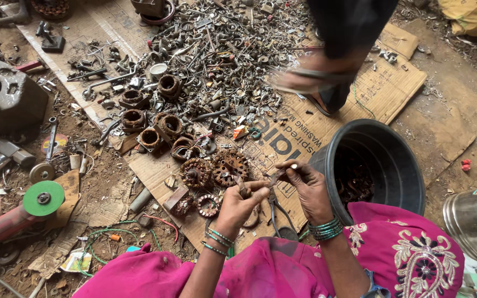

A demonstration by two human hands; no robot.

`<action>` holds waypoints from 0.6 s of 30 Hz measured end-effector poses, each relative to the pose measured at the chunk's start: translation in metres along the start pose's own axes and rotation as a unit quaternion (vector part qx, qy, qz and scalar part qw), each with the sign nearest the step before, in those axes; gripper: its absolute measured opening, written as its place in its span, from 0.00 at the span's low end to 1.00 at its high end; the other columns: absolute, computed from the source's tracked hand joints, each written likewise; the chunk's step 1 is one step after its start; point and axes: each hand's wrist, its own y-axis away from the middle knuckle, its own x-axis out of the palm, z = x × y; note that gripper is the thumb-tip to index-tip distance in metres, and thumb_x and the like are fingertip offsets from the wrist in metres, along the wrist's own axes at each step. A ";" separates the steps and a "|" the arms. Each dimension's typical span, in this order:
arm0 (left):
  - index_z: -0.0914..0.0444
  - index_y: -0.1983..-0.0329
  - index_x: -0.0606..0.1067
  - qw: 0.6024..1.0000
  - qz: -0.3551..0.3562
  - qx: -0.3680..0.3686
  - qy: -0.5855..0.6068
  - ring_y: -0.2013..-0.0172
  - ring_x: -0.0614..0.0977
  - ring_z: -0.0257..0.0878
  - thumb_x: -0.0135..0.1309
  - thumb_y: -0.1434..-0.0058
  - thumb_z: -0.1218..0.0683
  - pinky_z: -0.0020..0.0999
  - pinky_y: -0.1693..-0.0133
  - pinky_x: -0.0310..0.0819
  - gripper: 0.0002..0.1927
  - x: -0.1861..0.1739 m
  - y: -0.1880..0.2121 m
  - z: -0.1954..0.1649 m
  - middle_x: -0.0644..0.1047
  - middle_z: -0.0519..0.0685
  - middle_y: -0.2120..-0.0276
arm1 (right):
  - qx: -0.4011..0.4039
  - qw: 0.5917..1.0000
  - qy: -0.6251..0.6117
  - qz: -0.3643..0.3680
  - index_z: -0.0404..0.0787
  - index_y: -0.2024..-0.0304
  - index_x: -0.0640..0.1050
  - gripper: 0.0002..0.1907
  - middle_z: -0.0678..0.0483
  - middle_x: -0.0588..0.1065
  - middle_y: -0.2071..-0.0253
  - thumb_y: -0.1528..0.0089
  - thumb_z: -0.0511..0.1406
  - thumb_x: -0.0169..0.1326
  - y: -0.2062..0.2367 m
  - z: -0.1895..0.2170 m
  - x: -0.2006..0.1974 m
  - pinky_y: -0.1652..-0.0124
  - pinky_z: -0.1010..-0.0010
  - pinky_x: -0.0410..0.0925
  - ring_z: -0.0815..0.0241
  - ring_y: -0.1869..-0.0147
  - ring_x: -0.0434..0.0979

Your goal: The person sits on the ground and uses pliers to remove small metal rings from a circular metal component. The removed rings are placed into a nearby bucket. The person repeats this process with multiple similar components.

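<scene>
My left hand (242, 202) is closed around a small rusty metal piece (243, 190), held above the cardboard sheet (305, 129). My right hand (305, 185) pinches the other end of a thin dark metal part (279, 175) between thumb and fingers; the two hands are close together. Pliers (276, 212) lie on the cardboard just below them. Rusty motor stators and rotors (216, 168) lie right in front of my hands. Green bangles sit on both wrists, and pink cloth covers my lap.
A black bucket (401, 165) holding scrap stands at my right. A heap of bolts and metal bits (222, 49) fills the far cardboard. Another person's sandalled foot (313, 83) steps there. An angle grinder with a green disc (40, 200) lies left; a steel vessel (476, 221) right.
</scene>
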 end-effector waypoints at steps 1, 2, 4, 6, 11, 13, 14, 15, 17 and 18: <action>0.68 0.51 0.83 1.000 0.007 -0.011 0.026 0.78 0.73 0.23 0.62 0.35 0.50 0.19 0.75 0.66 0.17 -0.001 0.001 0.002 0.79 0.42 0.74 | -0.009 1.000 -0.008 -0.003 0.37 0.51 0.80 0.09 0.49 0.81 0.51 0.34 0.30 0.55 0.001 0.001 0.001 0.47 0.66 0.77 0.60 0.49 0.82; 0.69 0.52 0.84 0.998 0.013 -0.021 0.051 0.81 0.67 0.22 0.60 0.32 0.48 0.18 0.78 0.57 0.19 -0.002 0.001 0.004 0.76 0.42 0.76 | -0.015 1.000 -0.007 -0.003 0.37 0.52 0.80 0.08 0.49 0.81 0.51 0.33 0.30 0.54 0.001 0.003 0.002 0.47 0.66 0.76 0.60 0.49 0.81; 0.69 0.53 0.84 0.995 0.008 -0.050 0.086 0.84 0.61 0.22 0.57 0.30 0.45 0.18 0.82 0.49 0.22 -0.001 0.002 0.006 0.77 0.43 0.75 | -0.027 1.000 -0.005 -0.003 0.38 0.53 0.80 0.07 0.49 0.81 0.50 0.33 0.30 0.54 0.003 0.006 0.005 0.46 0.66 0.76 0.60 0.47 0.81; 0.66 0.54 0.83 0.990 -0.015 -0.086 0.107 0.85 0.61 0.22 0.54 0.34 0.43 0.20 0.82 0.49 0.22 0.001 0.001 0.007 0.85 0.44 0.69 | -0.039 0.999 0.022 -0.007 0.37 0.53 0.80 0.08 0.49 0.81 0.50 0.33 0.29 0.54 0.004 0.007 0.009 0.45 0.66 0.76 0.60 0.46 0.81; 0.66 0.54 0.83 0.995 -0.031 -0.062 0.066 0.84 0.62 0.22 0.57 0.34 0.45 0.19 0.82 0.52 0.19 0.005 -0.002 0.014 0.86 0.45 0.69 | -0.079 0.995 0.068 0.006 0.36 0.53 0.80 0.07 0.48 0.81 0.50 0.33 0.27 0.55 0.008 0.006 0.013 0.43 0.67 0.75 0.60 0.43 0.81; 0.64 0.55 0.84 0.998 -0.054 0.022 -0.013 0.82 0.67 0.22 0.59 0.34 0.47 0.20 0.80 0.59 0.17 0.005 -0.004 0.018 0.86 0.45 0.69 | -0.104 0.991 0.082 0.027 0.35 0.53 0.80 0.07 0.48 0.81 0.50 0.33 0.26 0.55 0.009 0.004 0.014 0.42 0.67 0.74 0.60 0.43 0.80; 0.63 0.54 0.84 0.990 -0.075 0.093 -0.079 0.80 0.72 0.22 0.60 0.34 0.47 0.20 0.78 0.65 0.16 0.006 -0.005 0.021 0.86 0.45 0.70 | -0.112 0.990 0.084 0.026 0.35 0.53 0.80 0.07 0.48 0.81 0.50 0.33 0.26 0.56 0.010 0.002 0.015 0.43 0.67 0.75 0.60 0.43 0.81; 0.62 0.54 0.85 0.971 -0.095 0.163 -0.144 0.78 0.76 0.22 0.61 0.33 0.47 0.20 0.76 0.71 0.14 0.007 -0.006 0.023 0.86 0.45 0.71 | -0.120 0.989 0.087 0.026 0.35 0.53 0.79 0.07 0.48 0.81 0.50 0.34 0.27 0.56 0.010 0.001 0.014 0.43 0.68 0.75 0.60 0.43 0.81; 0.59 0.59 0.84 0.921 -0.137 0.229 -0.283 0.81 0.75 0.26 0.60 0.34 0.48 0.23 0.79 0.70 0.11 0.008 -0.007 0.027 0.85 0.44 0.70 | -0.117 0.989 0.085 0.014 0.35 0.53 0.79 0.07 0.47 0.81 0.51 0.34 0.28 0.56 0.010 -0.002 0.014 0.45 0.69 0.76 0.61 0.46 0.82; 0.58 0.61 0.84 0.887 -0.156 0.259 -0.349 0.82 0.75 0.28 0.59 0.35 0.48 0.25 0.81 0.69 0.10 0.009 -0.006 0.028 0.85 0.44 0.70 | -0.107 0.991 0.081 0.002 0.35 0.53 0.79 0.07 0.47 0.82 0.53 0.34 0.28 0.56 0.011 -0.003 0.013 0.48 0.70 0.77 0.62 0.48 0.82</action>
